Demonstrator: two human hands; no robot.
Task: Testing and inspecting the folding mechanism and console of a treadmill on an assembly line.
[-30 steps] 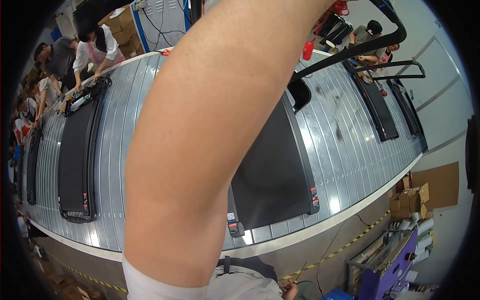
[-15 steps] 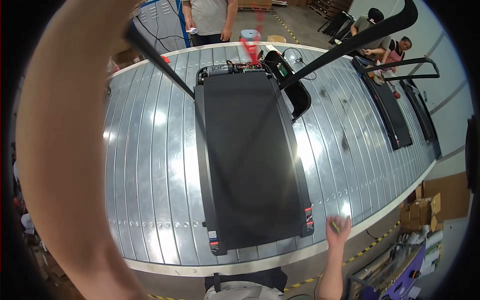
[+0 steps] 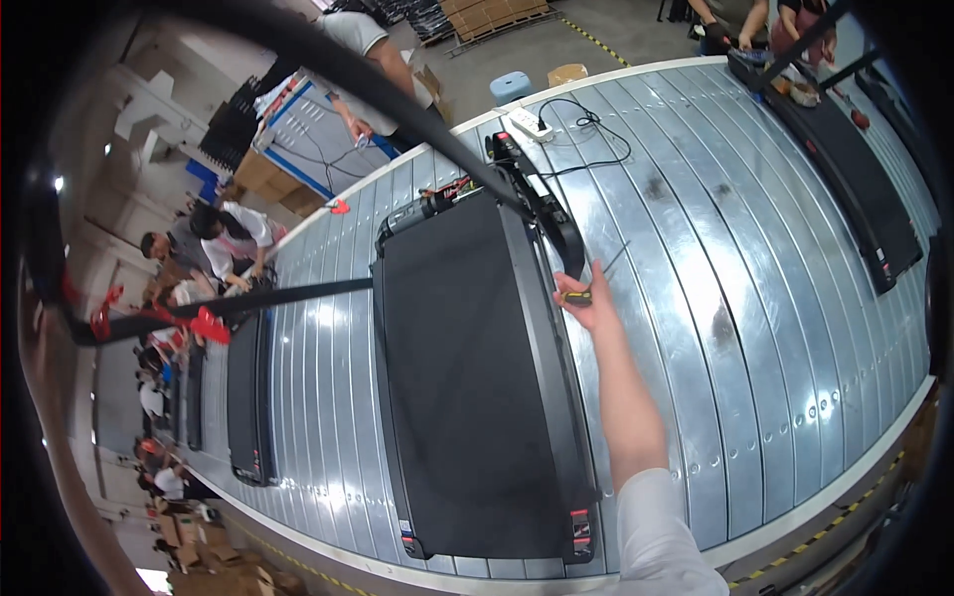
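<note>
My right hand (image 3: pixel 588 301) is closed around a screwdriver (image 3: pixel 596 282) with a yellow-and-black handle, its shaft angled up and right, just beside the right side rail of the black treadmill (image 3: pixel 467 377) lying flat on the ribbed metal conveyor (image 3: pixel 755 328). My left arm runs up the left rim; I can't tell that hand's state. Beyond the treadmill's far end sits a white power strip (image 3: pixel 530 123).

Grey concrete floor (image 3: pixel 636 25), stacked cardboard boxes (image 3: pixel 497 15), blue workbench (image 3: pixel 298 124), bright overhead light

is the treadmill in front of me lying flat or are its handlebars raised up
Raised. The treadmill deck lies flat on the metal conveyor, while its black handlebar stands above it. The right hand holds a screwdriver beside it.
</note>
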